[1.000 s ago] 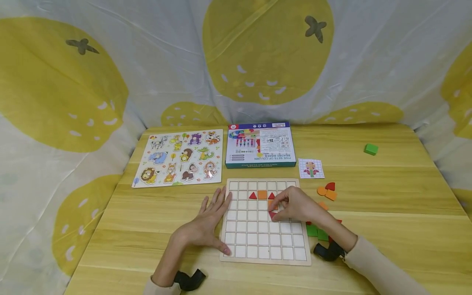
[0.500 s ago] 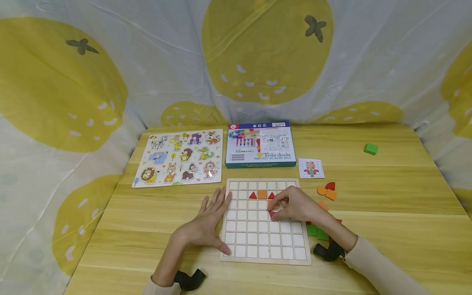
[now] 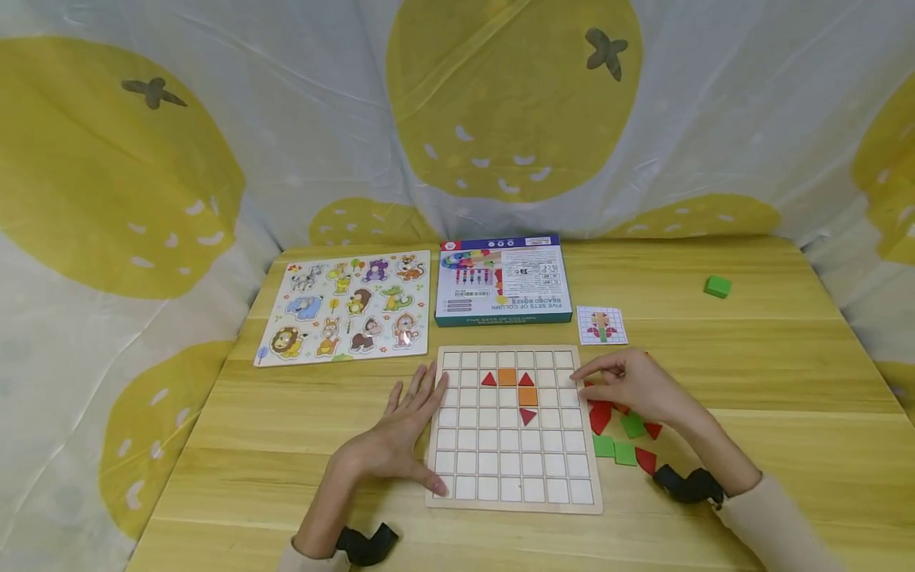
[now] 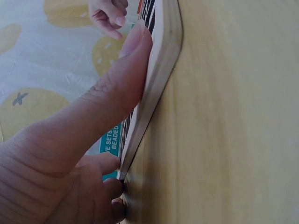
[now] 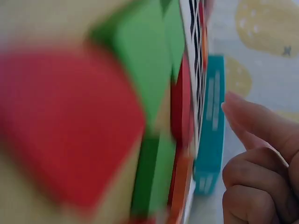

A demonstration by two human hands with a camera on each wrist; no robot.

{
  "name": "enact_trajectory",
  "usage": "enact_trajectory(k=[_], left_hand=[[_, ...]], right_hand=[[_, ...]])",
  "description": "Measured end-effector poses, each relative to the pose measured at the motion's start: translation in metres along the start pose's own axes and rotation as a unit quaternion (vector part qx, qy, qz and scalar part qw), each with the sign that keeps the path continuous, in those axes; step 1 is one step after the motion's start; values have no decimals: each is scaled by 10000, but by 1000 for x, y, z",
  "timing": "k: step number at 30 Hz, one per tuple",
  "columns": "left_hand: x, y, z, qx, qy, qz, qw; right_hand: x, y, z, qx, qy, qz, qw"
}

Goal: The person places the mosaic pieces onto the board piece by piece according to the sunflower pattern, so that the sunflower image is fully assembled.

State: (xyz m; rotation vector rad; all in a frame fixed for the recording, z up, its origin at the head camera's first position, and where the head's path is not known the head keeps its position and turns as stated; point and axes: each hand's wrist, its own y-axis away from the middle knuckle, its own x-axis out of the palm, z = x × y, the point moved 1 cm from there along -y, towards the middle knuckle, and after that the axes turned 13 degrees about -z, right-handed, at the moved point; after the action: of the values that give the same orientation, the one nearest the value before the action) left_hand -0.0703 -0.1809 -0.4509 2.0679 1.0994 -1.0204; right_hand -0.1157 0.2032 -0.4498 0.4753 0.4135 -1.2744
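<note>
The board (image 3: 500, 463) lies on the counter (image 3: 786, 397), about midway between its left and right edges and well away from the far edge. The left hand (image 3: 400, 433) is spread, thumb and fingers apart, the thumb resting on the board's near left corner and the fingertips at its left edge. The right hand (image 3: 638, 388) is at the board's right edge, thumb and forefinger slightly apart with nothing visible between them, the other fingers bent.

In the board's second row from its far edge, an orange square (image 3: 507, 377) sits between two red triangles (image 3: 489, 380). Nearer, in line with the right-hand triangle, come another orange square (image 3: 527, 396) and then a third triangle (image 3: 527, 416), pointing toward the near side.

Loose green tiles (image 3: 625, 454) and red pieces (image 3: 646, 460) lie beside the board's right edge, some partly hidden by the right hand. The card (image 3: 601, 326) is just beyond the board's far right corner. Along the counter's far edge are the puzzle (image 3: 343, 308), toward the left corner, the box (image 3: 503, 278), near the middle, and a green block (image 3: 718, 287), toward the right corner.
</note>
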Motion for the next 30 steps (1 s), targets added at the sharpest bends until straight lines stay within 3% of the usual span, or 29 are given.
enact_trajectory(k=[5, 11, 21, 30], left_hand=[[1, 0, -1, 31, 32, 2, 10000], [2, 1, -1, -1, 58, -1, 10000], [0, 2, 0, 24, 16, -28, 10000], [1, 2, 1, 47, 14, -50, 10000]], right_hand=[[-37, 3, -22, 207, 196, -308, 9991], [-62, 4, -37, 392, 232, -212, 9987], [-61, -1, -46, 503, 37, 238, 9984], [-65, -1, -48, 387, 266, 36, 9989]])
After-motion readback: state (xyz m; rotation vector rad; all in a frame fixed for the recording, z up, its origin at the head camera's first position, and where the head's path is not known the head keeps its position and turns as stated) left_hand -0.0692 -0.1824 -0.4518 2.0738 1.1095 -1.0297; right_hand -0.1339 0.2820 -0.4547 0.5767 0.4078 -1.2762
